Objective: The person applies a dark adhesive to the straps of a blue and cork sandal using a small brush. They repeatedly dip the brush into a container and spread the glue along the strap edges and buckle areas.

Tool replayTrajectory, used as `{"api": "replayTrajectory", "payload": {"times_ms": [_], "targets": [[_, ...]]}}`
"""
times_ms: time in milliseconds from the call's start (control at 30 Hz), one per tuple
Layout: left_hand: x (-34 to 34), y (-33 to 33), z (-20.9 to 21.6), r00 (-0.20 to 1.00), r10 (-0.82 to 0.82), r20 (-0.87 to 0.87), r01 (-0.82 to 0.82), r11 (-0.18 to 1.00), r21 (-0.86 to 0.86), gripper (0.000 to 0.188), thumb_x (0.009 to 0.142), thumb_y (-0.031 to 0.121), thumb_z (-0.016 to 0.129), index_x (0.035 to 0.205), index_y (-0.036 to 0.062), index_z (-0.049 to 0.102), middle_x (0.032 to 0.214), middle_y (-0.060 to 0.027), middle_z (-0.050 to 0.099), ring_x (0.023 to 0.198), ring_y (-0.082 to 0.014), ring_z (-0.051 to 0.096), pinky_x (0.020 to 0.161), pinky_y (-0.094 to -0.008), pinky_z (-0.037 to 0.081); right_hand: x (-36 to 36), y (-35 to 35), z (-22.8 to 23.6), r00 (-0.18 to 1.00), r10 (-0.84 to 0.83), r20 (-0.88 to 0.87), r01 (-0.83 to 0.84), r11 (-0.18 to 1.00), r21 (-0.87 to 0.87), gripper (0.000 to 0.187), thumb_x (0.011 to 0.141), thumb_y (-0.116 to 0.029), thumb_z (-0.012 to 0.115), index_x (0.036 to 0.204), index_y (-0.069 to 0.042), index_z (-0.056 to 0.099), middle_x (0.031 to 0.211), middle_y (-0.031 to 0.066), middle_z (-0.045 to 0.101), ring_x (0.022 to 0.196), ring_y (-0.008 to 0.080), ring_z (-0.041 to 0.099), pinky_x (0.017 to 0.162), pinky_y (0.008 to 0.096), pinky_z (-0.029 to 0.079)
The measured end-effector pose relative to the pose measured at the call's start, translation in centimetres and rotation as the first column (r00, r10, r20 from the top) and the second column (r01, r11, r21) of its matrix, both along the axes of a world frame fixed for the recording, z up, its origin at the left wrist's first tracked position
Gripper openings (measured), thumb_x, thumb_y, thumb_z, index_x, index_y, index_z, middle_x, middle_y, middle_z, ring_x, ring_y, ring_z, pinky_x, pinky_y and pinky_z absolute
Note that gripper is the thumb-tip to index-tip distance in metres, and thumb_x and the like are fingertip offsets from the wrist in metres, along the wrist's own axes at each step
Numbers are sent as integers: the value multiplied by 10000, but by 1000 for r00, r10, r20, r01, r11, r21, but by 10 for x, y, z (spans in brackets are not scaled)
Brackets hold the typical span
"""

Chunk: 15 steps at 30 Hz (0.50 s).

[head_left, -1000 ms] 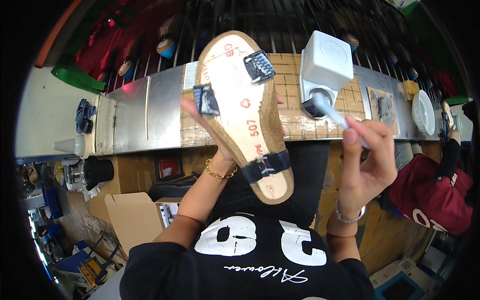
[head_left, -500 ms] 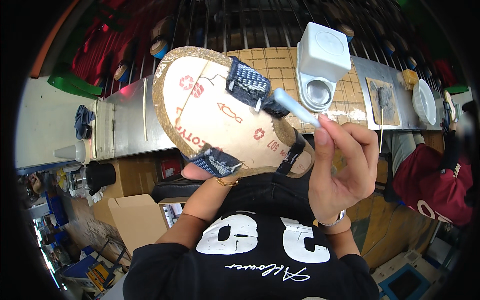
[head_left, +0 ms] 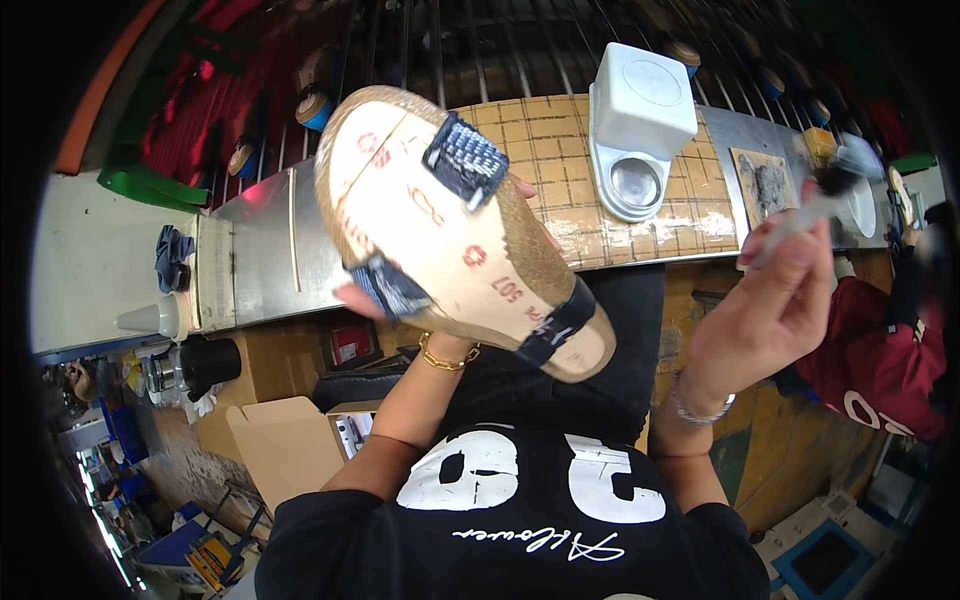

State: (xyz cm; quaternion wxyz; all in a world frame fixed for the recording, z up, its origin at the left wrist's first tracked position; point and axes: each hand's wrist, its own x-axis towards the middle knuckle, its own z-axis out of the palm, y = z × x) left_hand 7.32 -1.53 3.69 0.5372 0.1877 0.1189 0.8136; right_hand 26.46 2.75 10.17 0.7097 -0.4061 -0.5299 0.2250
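Observation:
My left hand [head_left: 358, 299] grips a sandal [head_left: 440, 245] from behind, its fingertips showing at both sides. The sandal's underside is turned up: a pale sole piece with red print, a cork edge, and dark blue woven strap ends folded over it. A black strap crosses near the heel. Off to the right, my right hand [head_left: 765, 315] is closed on a pale-handled, brush-like tool [head_left: 795, 228] with a dark end, smeared by motion. That tool is over a tan board [head_left: 745, 175] with a dark patch, near a white bowl [head_left: 862, 212].
A white pot with a round cup [head_left: 645, 115] stands on a brown gridded mat [head_left: 540, 150] over the metal bench [head_left: 260, 230]. Dark rack bars run beyond it. An open cardboard box [head_left: 275, 445] lies lower left. A person in dark red [head_left: 885, 350] is at the right.
My right hand has moved right, from beside the sandal to over the tan board and bowl. The sandal has turned, its heel end swinging downward, and it has shifted slightly left.

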Motion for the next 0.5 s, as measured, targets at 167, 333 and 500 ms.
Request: {"api": "replayTrajectory", "payload": {"times_ms": [167, 333, 500], "targets": [[-23, 16, -16, 935, -341, 99, 338, 940, 53, 1329, 627, 991, 470, 1370, -102, 339, 1023, -348, 574, 819, -442, 669, 651, -522, 591, 61, 59, -35, 921, 156, 356, -173, 985, 16, 211, 970, -106, 646, 1127, 12, 723, 937, 83, 700, 735, 99, 546, 701, 264, 444], [-21, 5, -26, 903, -383, 195, 395, 918, -27, 1133, 796, 903, 413, 1404, -52, 360, 1022, -216, 628, 854, -325, 666, 743, -456, 597, 74, 69, -59, 541, 91, 836, -63, 996, -67, 172, 876, -144, 744, 1036, -101, 789, 770, 50, 628, 685, 160, 553, 664, 322, 366], [-17, 8, -27, 894, -411, 179, 429, 900, -76, 1010, 840, 775, 506, 1425, -34, 356, 970, -184, 613, 834, -285, 645, 784, -404, 560, 69, 75, -65, 459, 30, 888, -83, 997, 10, 121, 856, -161, 753, 963, -123, 795, 778, 5, 633, 682, 180, 562, 664, 338, 356]]}}
